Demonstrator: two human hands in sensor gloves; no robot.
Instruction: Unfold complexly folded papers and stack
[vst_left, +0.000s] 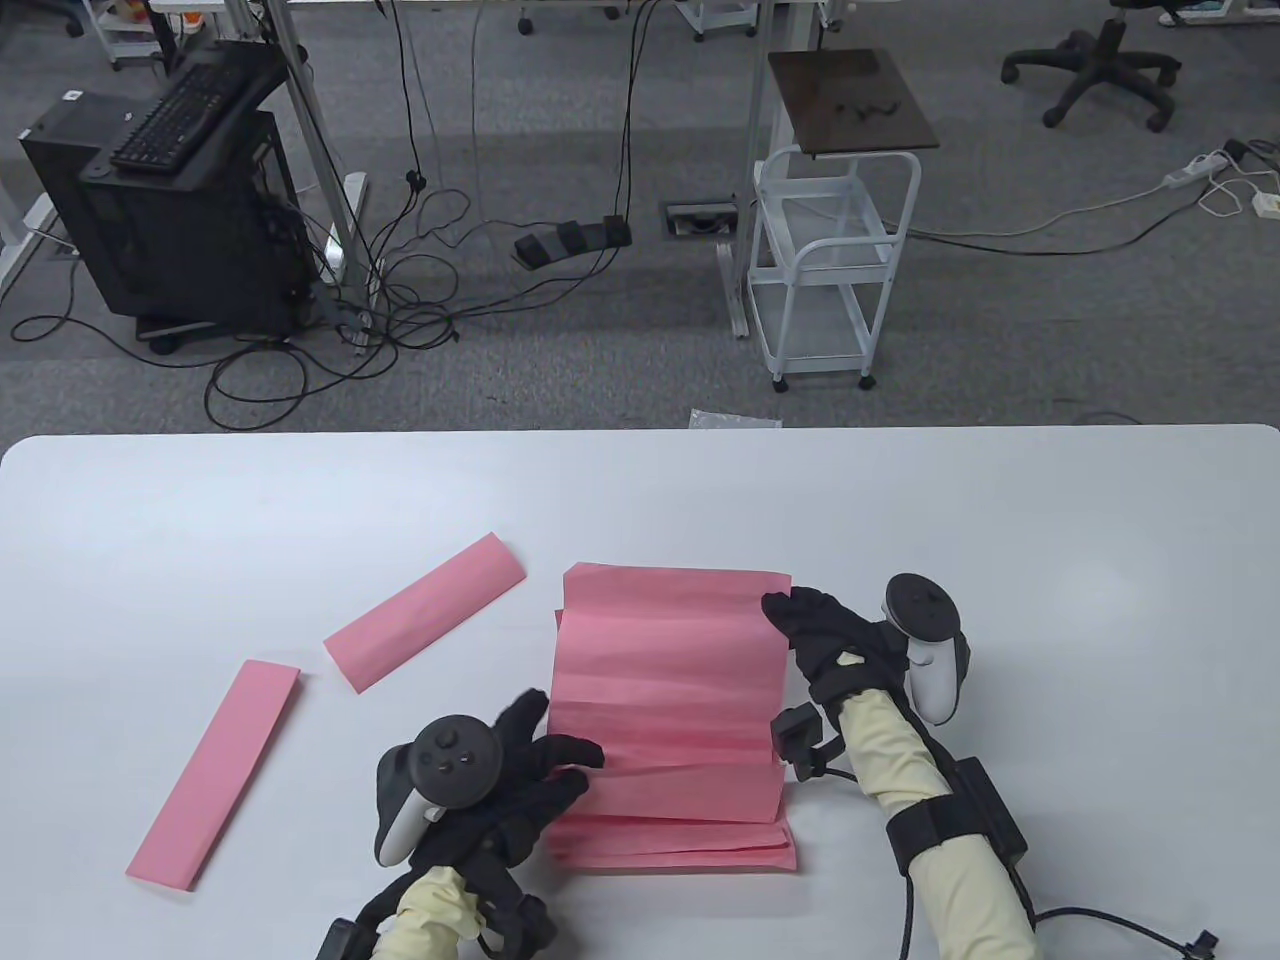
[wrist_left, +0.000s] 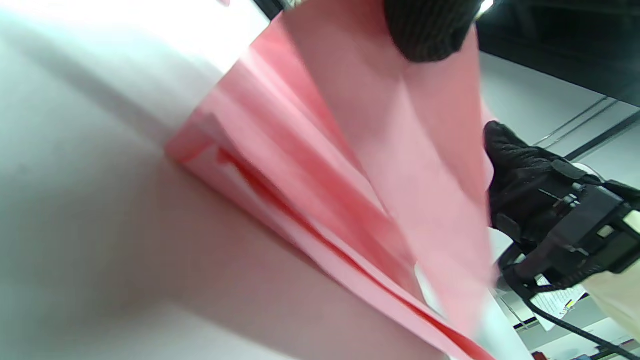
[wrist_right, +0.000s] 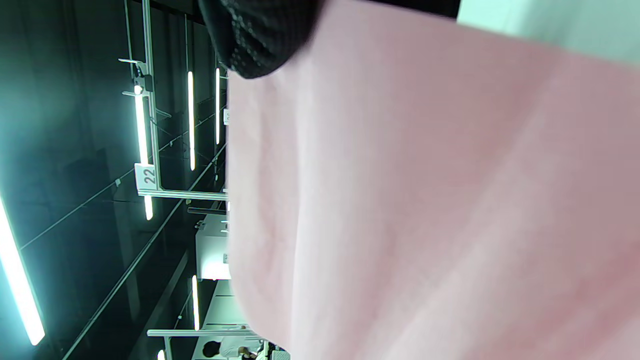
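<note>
Both hands hold the unfolded pink sheet (vst_left: 668, 680), right hand (vst_left: 830, 640) pinching its far corner, left hand (vst_left: 520, 770) gripping its near edge, just above the pink stack (vst_left: 680, 845); next, probably lay it flat there.

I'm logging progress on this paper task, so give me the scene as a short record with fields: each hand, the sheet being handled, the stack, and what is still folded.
left hand: holds the left edge of the unfolded pink sheet
right hand: holds the sheet's far right corner
unfolded pink sheet: creased, held above the stack
stack of pink sheets: on the white table, under the held sheet
folded pink strips: two left, one far, one near
</note>
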